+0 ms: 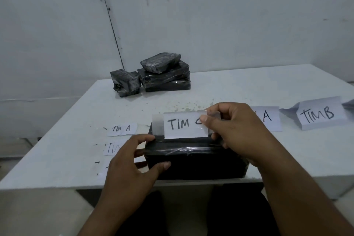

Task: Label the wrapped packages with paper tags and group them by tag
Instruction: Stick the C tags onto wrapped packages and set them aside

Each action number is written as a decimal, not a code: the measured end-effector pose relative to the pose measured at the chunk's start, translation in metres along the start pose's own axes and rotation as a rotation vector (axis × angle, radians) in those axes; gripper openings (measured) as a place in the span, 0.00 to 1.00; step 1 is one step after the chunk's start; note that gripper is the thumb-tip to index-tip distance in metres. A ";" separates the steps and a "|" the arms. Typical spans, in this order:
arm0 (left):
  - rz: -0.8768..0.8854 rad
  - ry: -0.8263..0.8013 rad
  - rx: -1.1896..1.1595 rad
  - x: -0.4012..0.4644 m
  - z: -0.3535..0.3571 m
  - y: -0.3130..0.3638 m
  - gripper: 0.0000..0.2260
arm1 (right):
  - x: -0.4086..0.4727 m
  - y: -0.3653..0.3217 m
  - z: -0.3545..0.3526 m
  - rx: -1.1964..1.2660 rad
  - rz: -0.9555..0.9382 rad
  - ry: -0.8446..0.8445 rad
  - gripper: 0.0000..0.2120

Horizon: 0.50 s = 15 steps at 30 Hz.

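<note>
Where the white table (229, 90) meets the pale wall, its right end runs out of view and its near edge hides the person's lap. Four black wrapped packages form a far stack (153, 73) at the back left of the tabletop, well apart from the working area; no writing is legible on them. At the near edge lies the black wrapped package (191, 157), its right end hidden behind the right wrist. The left hand (132, 161) grips the package's left end, thumb curled over the front face and fingers on the top edge. The right hand (233, 130) pinches a strip of clear tape (208, 117) between thumb and forefinger at the right edge of the paper tag (183, 126), which sits on the package top. This tag reads "TIM", with a last letter half covered by the thumb, possibly C. A second tape strip (158, 126) is on the tag's left edge. Right of the hand, a tag (268, 119) shows only "A". Further right, a folded tag (319, 115) reads "TIMB". On the left, a small tag (121, 128) reads "TIM A"; below it another tag (113, 148) shows "TIM", the rest hidden by the left hand.
</note>
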<state>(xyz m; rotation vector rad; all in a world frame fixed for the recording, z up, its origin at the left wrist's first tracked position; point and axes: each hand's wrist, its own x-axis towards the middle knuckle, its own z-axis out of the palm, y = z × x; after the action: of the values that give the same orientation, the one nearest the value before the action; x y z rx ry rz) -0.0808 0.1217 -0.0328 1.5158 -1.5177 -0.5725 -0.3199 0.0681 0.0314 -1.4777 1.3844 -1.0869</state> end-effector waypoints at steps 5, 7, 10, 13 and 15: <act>-0.072 -0.047 -0.056 0.010 -0.012 0.011 0.28 | 0.001 0.003 0.000 -0.037 0.003 -0.031 0.05; -0.080 0.007 -0.030 0.017 -0.011 0.020 0.23 | 0.001 0.004 0.000 -0.035 0.003 -0.020 0.05; -0.093 0.054 0.010 0.027 -0.007 0.029 0.17 | 0.001 0.005 0.001 -0.054 -0.006 -0.005 0.05; -0.101 0.054 0.029 0.035 -0.005 0.028 0.10 | -0.001 0.007 0.000 -0.059 -0.006 -0.001 0.04; -0.093 0.057 0.042 0.039 -0.003 0.025 0.09 | -0.001 0.007 -0.002 -0.091 -0.008 0.011 0.03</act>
<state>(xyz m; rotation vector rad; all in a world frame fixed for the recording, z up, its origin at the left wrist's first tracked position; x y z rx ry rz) -0.0860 0.0891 -0.0006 1.6288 -1.4296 -0.5493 -0.3235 0.0690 0.0249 -1.5449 1.4536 -1.0509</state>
